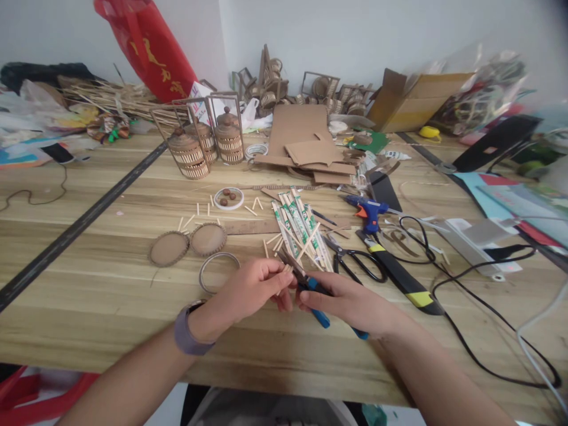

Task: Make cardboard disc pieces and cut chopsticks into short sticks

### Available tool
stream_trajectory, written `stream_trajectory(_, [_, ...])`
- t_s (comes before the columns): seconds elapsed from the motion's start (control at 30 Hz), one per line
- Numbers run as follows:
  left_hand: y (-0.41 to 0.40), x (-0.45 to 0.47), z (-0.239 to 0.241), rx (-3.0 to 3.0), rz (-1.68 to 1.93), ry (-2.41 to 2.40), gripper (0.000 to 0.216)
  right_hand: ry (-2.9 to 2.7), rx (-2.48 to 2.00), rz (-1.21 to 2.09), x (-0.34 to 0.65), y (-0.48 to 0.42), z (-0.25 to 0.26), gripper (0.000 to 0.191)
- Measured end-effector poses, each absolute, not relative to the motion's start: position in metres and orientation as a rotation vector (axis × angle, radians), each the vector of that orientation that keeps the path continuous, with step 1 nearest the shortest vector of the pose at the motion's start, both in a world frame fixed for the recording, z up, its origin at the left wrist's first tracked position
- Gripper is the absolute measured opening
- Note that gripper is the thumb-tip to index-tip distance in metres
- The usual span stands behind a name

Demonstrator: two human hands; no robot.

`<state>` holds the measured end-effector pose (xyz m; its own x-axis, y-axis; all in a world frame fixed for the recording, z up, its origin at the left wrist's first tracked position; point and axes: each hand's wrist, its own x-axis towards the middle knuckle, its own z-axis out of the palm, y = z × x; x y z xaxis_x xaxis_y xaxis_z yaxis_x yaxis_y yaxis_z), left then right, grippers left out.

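Note:
My left hand (252, 290) pinches a thin wooden stick (306, 247) that slants up to the right over the table. My right hand (344, 302) grips blue-handled pliers (320, 316), whose dark jaws close near the stick beside my left fingertips. Just beyond my hands lies a pile of wrapped chopsticks (297, 225). Two round cardboard discs (186, 244) and a thin ring (218, 269) lie to the left of my left hand. A grey band is on my left wrist.
Black scissors (359, 263), a blue glue gun (368, 212) and a black-and-yellow knife (402, 275) lie to the right, with black cables (465, 278) trailing. Small woven lanterns (208, 145), cardboard sheets (306, 145) and a box (412, 100) stand at the back. A small dish (228, 198) holds beads.

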<state>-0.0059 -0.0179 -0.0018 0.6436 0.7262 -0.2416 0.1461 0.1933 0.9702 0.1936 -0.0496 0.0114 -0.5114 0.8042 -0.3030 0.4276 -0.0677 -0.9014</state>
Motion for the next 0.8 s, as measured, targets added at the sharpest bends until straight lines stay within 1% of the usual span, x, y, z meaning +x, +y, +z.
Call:
stream_trajectory(0.4, [-0.02,-0.005,0.006,1.309,0.422,0.831,0.032,-1.922,-1.154,1.642,0.19,-0.049,0.022,0.023])
stream_trajectory(0.8, [-0.02,-0.003,0.004,1.356,0.408,0.836,0.029,-2.023,-1.31,1.482,0.187,-0.051,0.025,0.02])
